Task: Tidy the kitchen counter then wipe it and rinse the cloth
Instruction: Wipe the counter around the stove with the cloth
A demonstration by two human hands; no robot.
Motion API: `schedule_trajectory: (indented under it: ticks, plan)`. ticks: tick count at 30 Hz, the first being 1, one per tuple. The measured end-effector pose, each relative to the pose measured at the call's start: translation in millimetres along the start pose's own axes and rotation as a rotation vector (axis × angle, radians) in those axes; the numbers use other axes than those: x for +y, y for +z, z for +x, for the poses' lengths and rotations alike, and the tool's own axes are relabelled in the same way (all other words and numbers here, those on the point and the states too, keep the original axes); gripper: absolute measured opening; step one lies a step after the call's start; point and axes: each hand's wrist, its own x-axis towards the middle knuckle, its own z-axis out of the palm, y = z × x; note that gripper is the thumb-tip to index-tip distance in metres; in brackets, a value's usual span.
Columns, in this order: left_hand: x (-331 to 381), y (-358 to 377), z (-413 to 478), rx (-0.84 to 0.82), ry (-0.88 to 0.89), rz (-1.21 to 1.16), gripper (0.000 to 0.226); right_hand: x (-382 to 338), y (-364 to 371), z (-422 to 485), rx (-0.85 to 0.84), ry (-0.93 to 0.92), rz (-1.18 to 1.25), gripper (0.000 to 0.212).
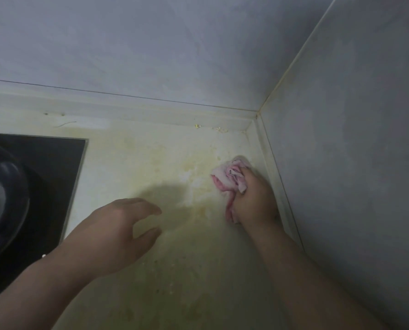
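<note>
Desk (136, 167): smooth pale top, yellow-stained, faint sheen. Cloth (225, 177): soft crumpled fabric, pink and white, on the desk by the right wall. Hob (63, 163), left of cloth: glossy black glass. Wall tiles (165, 48): smooth, matt grey.

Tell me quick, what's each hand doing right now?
Left hand: open, fingers spread above the counter, holding nothing.
Right hand: closed around the pink cloth, pressing it on the counter near the wall corner.

A crumpled pink-and-white cloth (225, 178) is lying bunched on the stained cream counter (151, 163) — sitting near the corner.
</note>
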Motion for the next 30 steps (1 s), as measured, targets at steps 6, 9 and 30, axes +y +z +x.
schedule_trajectory:
  ticks: [6, 9, 30]
  plan:
    - [4.6, -0.8, 5.0, 0.026, 0.047, -0.006, 0.048, -12.2, -0.3, 23.8, -0.019, 0.061, -0.02, 0.06]
    - [3.9, -6.8, 7.4, 0.032, 0.046, -0.015, 0.048, -13.1, -6.3, 14.9, -0.048, 0.02, -0.048, 0.047]
    - [-27.5, -19.0, 20.0, 0.072, 0.0, -0.029, 0.052, -16.4, 1.3, -5.9, 0.007, -0.011, -0.003, 0.041]
